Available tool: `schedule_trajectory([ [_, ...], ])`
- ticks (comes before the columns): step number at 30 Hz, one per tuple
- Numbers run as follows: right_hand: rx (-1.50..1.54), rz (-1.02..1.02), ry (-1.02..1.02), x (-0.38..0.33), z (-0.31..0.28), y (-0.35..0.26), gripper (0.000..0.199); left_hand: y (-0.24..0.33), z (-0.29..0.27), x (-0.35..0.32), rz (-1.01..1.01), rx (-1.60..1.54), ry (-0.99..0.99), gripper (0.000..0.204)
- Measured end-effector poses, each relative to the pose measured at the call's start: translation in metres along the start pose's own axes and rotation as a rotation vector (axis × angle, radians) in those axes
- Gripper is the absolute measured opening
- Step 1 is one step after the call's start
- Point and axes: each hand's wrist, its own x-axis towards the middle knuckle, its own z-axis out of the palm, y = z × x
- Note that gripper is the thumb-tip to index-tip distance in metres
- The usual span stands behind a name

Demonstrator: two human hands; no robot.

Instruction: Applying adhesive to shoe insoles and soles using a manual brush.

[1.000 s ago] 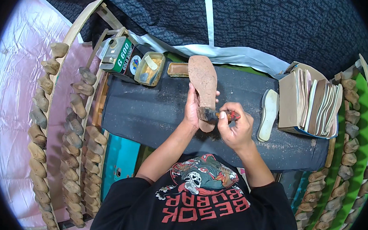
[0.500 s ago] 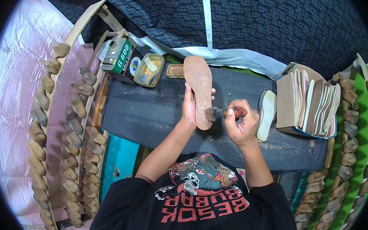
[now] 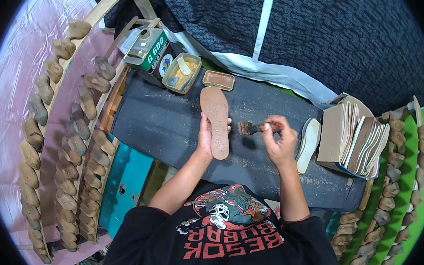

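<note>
My left hand (image 3: 205,137) grips a brown, speckled shoe sole (image 3: 214,114) around its narrower lower half. The sole is held above the dark cloth, its broad end pointing away from me. In my right hand (image 3: 282,142) is a brush (image 3: 252,128) with a reddish handle, pinched between thumb and fingers. Its dark bristles point left toward the sole, with a gap between them. To the right of that hand a pale cream sole (image 3: 309,144) lies on the table.
A small shallow tray (image 3: 218,80), a tub (image 3: 182,73) with a spatula-like piece in it and a metal can (image 3: 147,51) line the far left. A cardboard box (image 3: 331,135) of upright soles stands right. Racks of wooden shoe lasts (image 3: 31,158) flank the dark-covered table (image 3: 173,123).
The brush has come away from the sole's lower edge, leaving a gap. In the view, the sole sits lower and further left. The whole scene has tilted a little with my head.
</note>
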Motion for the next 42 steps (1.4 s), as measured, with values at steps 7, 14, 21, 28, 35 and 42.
schedule_trajectory([
  [7, 0.372, 0.316, 0.037, 0.016, 0.053, 0.063, 0.023, 0.025, -0.064, -0.018, -0.023, -0.143, -0.056, 0.051],
  [14, 0.453, 0.395, 0.044, 0.072, 0.115, 0.123, 0.03, 0.038, -0.063, -0.033, -0.049, -0.166, -0.032, 0.05],
  [21, 0.415, 0.453, 0.042, 0.094, 0.157, 0.174, 0.026, 0.057, -0.048, -0.039, -0.02, -0.213, -0.018, 0.056],
  [28, 0.408, 0.61, 0.054, 0.088, 0.158, 0.178, 0.037, 0.06, -0.055, -0.047, -0.109, -0.185, -0.09, 0.06],
  [35, 0.395, 0.696, 0.184, 0.036, 0.119, 0.15, 0.04, 0.051, -0.045, -0.035, -0.216, -0.164, -0.156, 0.061],
  [42, 0.617, 0.833, -0.599, -0.058, 0.108, 0.094, 0.039, 0.033, -0.067, -0.024, -0.035, 0.276, 0.007, 0.054],
])
